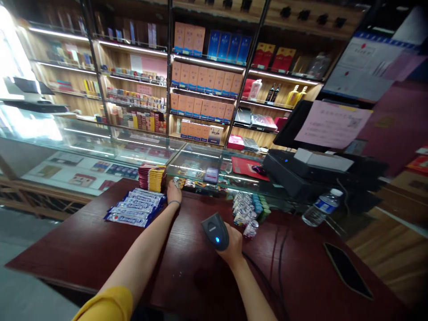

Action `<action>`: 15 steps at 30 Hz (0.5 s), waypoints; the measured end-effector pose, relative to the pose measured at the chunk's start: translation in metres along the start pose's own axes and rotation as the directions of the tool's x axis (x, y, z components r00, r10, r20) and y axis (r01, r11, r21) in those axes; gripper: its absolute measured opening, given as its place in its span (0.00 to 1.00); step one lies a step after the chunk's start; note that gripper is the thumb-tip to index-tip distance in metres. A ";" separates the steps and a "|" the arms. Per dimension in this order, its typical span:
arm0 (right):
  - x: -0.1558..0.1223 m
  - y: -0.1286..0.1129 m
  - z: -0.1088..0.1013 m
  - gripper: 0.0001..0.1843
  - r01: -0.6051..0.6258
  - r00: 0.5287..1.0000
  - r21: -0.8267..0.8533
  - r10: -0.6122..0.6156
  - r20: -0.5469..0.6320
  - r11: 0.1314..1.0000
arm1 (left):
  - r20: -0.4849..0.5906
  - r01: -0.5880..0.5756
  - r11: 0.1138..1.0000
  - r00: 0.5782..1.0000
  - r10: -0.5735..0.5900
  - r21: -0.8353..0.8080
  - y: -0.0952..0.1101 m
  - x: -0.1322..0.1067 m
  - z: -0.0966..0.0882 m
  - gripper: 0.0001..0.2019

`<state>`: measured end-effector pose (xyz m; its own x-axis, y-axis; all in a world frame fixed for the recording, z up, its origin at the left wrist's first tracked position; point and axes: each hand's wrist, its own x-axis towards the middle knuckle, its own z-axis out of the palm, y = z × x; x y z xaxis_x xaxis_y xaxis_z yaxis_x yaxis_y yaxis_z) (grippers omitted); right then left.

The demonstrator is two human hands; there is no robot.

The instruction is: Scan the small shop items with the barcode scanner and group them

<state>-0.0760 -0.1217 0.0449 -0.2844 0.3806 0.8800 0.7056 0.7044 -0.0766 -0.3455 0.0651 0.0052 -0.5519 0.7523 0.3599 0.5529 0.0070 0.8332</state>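
Observation:
My right hand (234, 245) grips a dark handheld barcode scanner (214, 229) with a blue light lit on it, above the middle of the brown table. At the table's far edge, my left hand (174, 192) is closed around a small bottle (176, 180), of which only the top shows. Left of that hand stand stacked red and yellow packs (152, 177), and nearer lie several blue-and-white toothbrush-like packets (135, 206). A group of small bottles (244, 206) stands in rows right of the scanner, with one single bottle (251, 228) in front.
Beyond the table runs a glass display counter (197, 156); shelves of boxes (207, 76) line the wall. To the right are a water bottle (322, 207), a phone (347, 269), a black machine (290, 176) and a cable (280, 258) across the table.

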 end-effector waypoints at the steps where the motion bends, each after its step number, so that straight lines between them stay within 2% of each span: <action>1: 0.000 0.000 0.000 0.18 -0.003 1.000 0.001 0.003 -0.006 1.000 | 0.000 -0.002 1.000 1.000 0.002 -0.002 0.001 -0.002 -0.001 0.26; 4: 0.000 0.000 0.000 0.17 -0.011 1.000 0.008 0.011 -0.012 1.000 | 0.026 -0.011 0.997 1.000 0.013 -0.070 0.001 -0.009 -0.006 0.25; 9: 0.000 -0.001 -0.002 0.17 -0.023 1.000 0.018 0.023 -0.004 1.000 | 0.049 -0.004 0.954 0.999 0.020 -0.299 0.002 -0.031 -0.020 0.28; 12: -0.001 0.000 -0.003 0.16 -0.034 0.999 0.029 0.034 -0.001 0.999 | 0.108 0.052 0.882 0.994 -0.002 -0.468 0.008 -0.051 -0.030 0.28; 15: -0.003 0.003 -0.004 0.17 -0.041 0.999 0.021 0.041 0.007 0.999 | 0.210 0.139 0.755 0.978 -0.002 -0.641 0.019 -0.071 -0.040 0.28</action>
<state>-0.0708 -0.1233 0.0433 -0.2597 0.4128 0.8730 0.7026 0.7009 -0.1224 -0.3207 -0.0140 0.0127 -0.4092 0.8740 0.2622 -0.0593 -0.3122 0.9482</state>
